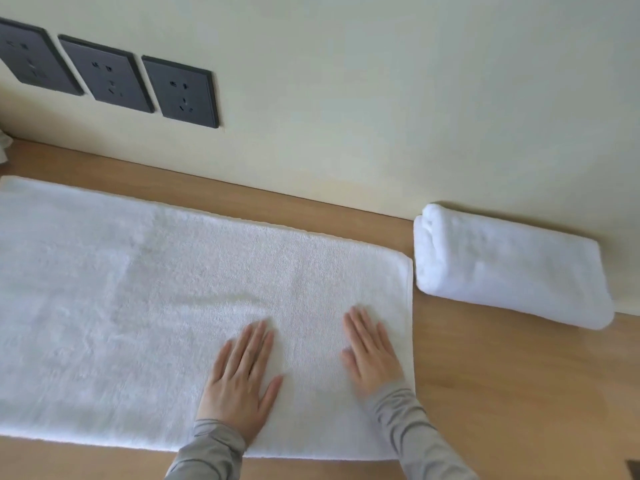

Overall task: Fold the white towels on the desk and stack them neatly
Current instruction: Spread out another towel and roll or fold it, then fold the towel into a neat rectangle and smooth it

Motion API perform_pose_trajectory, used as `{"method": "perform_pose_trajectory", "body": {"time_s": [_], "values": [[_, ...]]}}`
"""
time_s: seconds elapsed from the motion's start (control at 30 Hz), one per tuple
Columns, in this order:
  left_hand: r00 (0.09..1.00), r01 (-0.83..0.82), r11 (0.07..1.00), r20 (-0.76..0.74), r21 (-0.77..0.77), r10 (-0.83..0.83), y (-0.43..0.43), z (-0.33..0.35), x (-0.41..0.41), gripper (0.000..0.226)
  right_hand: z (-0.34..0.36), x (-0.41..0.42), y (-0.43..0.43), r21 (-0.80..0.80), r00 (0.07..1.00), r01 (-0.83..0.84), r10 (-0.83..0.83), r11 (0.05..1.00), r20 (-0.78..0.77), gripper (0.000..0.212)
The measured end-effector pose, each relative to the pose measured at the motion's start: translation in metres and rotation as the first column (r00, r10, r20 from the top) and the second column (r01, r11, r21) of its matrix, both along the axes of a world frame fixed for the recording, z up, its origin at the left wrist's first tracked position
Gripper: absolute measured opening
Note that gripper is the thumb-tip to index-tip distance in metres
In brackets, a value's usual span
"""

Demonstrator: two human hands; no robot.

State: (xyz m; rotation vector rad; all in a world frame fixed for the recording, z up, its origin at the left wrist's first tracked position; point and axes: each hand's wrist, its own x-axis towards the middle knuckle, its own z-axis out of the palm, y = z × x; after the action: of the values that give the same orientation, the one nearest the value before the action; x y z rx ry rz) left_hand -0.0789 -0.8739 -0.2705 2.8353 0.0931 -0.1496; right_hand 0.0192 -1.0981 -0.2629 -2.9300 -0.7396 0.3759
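A long white towel (145,306) lies spread flat on the wooden desk (502,393), reaching past the left edge of the view. My left hand (242,379) presses flat on it near its front edge, fingers straight. A little to the right, my right hand (372,351) also rests flat on the towel, close to its right end. Both wrists wear grey sleeves. A second white towel (512,268), folded into a thick bundle, sits at the right against the wall, just clear of the spread towel's corner.
The cream wall (381,98) rises straight behind the desk. Three dark socket plates (180,91) are fixed on it at the upper left. A bit of pale cloth (4,147) shows at the far left edge. Bare wood lies right of the spread towel.
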Motion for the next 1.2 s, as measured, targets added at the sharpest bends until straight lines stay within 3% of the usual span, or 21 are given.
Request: {"method": "perform_pose_trajectory", "body": {"time_s": [0.1, 0.23, 0.47, 0.57, 0.63, 0.67, 0.73, 0.8, 0.87, 0.93, 1.0, 1.2], "values": [[1.000, 0.000, 1.000, 0.005, 0.007, 0.000, -0.002, -0.002, 0.001, 0.066, -0.004, 0.008, -0.031, -0.043, 0.996, 0.071, -0.074, 0.997, -0.055, 0.055], [1.000, 0.003, 0.999, 0.001, 0.035, -0.003, -0.002, -0.002, -0.002, 0.067, 0.001, 0.014, -0.040, -0.097, 0.994, 0.005, -0.016, 0.995, -0.112, 0.056], [0.998, -0.048, 0.999, 0.040, -0.022, 0.049, -0.009, 0.008, 0.002, 0.069, 0.029, 0.042, -0.030, 0.058, 0.998, 0.049, -0.047, 0.997, -0.032, 0.043], [0.949, -0.240, 0.951, 0.159, -0.195, 0.272, -0.030, 0.018, 0.001, 0.051, 0.040, 0.081, -0.026, 0.040, 1.000, 0.010, -0.011, 0.999, 0.027, 0.041], [0.799, -0.551, 0.767, 0.059, -0.328, 0.599, -0.053, 0.026, -0.003, 0.058, 0.046, 0.112, -0.024, -0.020, 1.000, -0.006, 0.007, 1.000, 0.020, 0.044], [0.655, -0.712, 0.600, -0.038, -0.364, 0.754, -0.065, 0.031, -0.006, 0.067, 0.047, 0.127, -0.023, -0.063, 1.000, -0.013, 0.013, 0.998, 0.008, 0.046], [0.262, -0.909, 0.155, -0.243, -0.386, 0.934, -0.086, 0.044, -0.010, 0.078, 0.050, 0.153, -0.022, -0.153, 0.999, -0.041, 0.040, 0.987, -0.007, 0.048], [-0.066, -0.890, -0.247, -0.427, -0.384, 0.902, -0.105, 0.054, -0.012, 0.084, 0.055, 0.175, -0.020, -0.216, 0.996, -0.088, 0.080, 0.972, -0.045, 0.048], [-0.238, -0.801, -0.491, -0.571, -0.342, 0.786, -0.123, 0.060, -0.012, 0.086, 0.060, 0.191, -0.016, -0.272, 0.990, -0.128, 0.106, 0.954, -0.093, 0.048], [-0.329, -0.699, -0.652, -0.678, -0.294, 0.658, -0.145, 0.067, -0.010, 0.088, 0.065, 0.201, -0.011, -0.348, 0.985, -0.148, 0.108, 0.926, -0.132, 0.050], [-0.341, -0.573, -0.770, -0.773, -0.280, 0.535, -0.170, 0.073, -0.005, 0.082, 0.068, 0.206, -0.006, -0.390, 0.981, -0.132, 0.064, 0.911, -0.182, 0.055], [-0.166, -0.460, -0.824, -0.880, -0.330, 0.445, -0.228, 0.072, 0.004, 0.020, 0.073, 0.216, 0.000, -0.445, 0.953, -0.103, -0.040, 0.890, -0.300, 0.071]]}}
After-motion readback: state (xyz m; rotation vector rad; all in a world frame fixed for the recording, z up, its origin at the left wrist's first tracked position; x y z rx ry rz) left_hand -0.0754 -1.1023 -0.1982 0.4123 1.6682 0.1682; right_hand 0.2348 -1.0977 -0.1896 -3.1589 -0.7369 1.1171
